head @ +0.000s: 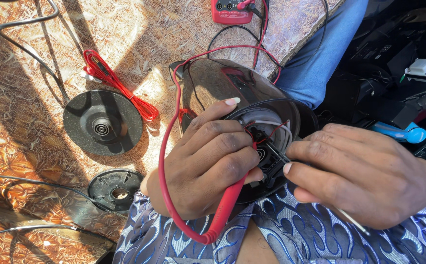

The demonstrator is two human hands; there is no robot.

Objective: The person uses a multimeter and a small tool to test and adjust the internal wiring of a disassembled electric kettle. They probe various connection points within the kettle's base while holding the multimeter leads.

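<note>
A shiny metal electric kettle point(218, 83) lies on its side against my body, its open underside point(271, 122) facing me with wires and a black part inside. My left hand point(203, 166) grips a red test probe point(230, 198) and presses its tip into the wiring in the base. My right hand point(364, 173) pinches a thin black probe point(276, 154) whose tip touches the same spot. A red lead point(166, 146) loops from the red probe up toward the red meter point(231, 11).
A round black kettle stand point(103, 122) and a smaller black base cover point(115, 189) lie on the patterned tabletop at left. A coiled red cable point(120, 85) rests beside the stand. Black cords cross the table. Dark equipment and a blue-and-white object point(403, 132) sit at right.
</note>
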